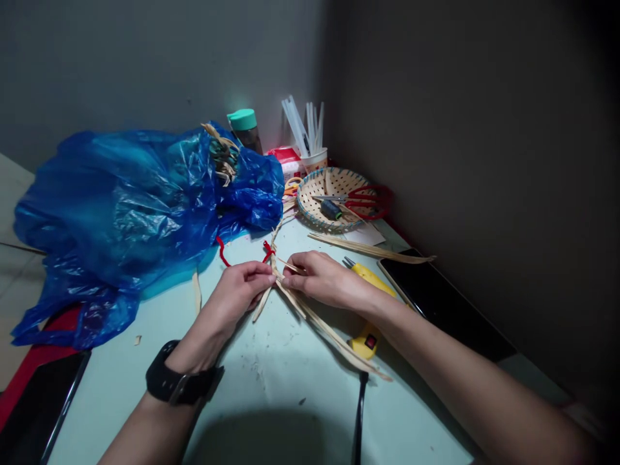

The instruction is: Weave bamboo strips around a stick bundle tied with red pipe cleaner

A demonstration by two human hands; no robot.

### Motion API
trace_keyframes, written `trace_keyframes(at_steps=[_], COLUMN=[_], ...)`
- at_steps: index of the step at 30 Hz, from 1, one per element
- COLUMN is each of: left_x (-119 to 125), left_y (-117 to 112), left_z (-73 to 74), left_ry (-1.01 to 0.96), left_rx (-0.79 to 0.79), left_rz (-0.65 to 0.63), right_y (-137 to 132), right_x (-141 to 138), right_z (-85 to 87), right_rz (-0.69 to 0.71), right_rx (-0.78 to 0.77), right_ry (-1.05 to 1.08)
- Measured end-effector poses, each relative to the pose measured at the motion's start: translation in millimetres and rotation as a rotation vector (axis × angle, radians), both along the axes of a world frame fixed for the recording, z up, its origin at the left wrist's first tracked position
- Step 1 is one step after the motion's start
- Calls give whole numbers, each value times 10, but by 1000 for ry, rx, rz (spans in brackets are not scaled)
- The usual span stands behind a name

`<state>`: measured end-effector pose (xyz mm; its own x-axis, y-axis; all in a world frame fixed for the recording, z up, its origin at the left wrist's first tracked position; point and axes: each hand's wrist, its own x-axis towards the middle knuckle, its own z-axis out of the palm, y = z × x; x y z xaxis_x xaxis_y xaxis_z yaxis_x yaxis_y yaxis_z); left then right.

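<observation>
Head cam (only view): the braid (274, 263) is btwn your two hands over the table (285, 368), long axis running far to near, far part heading up btwn the blue bag (145, 200) and the woven basket (301, 210). A red tie (268, 250) sits on it just far of your fingertips.

Your L hand (249, 282) has thumb + index pinched tight, no visible gap, on the braid's near end, at the fork. Your R hand (310, 274) is just right of it, fingers curled in, approx. closed on a thin strip (292, 266) that pokes out left toward the braid; exact grip part hidden.

Key relation: L is nearer, touching; braid lies left of your R fingers. Long strips (334, 332) fan near-right, a short strip (262, 305) near-left.
</observation>
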<state>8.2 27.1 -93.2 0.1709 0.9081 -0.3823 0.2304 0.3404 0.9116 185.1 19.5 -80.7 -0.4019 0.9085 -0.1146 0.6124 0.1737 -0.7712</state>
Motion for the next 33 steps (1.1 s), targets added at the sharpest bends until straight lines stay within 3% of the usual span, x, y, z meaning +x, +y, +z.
trace_keyframes(at_steps=[4, 11, 24, 33], left_x=[-23, -84, -113, -14], left_y=[3, 37, 24, -14], left_z=[-17, -38, -41, -53], left_ry=[-184, -262, -205, -95], left_rx=[-120, -225, -205, -165], left_rz=[1, 18, -60, 28], right_y=[-4, 24, 8, -32], right_x=[19, 83, 100, 60], right_z=[15, 77, 160, 84], right_rz=[19, 17, 74, 97], right_rx=[-28, -33, 41, 48], right_ry=[23, -36, -158, -169])
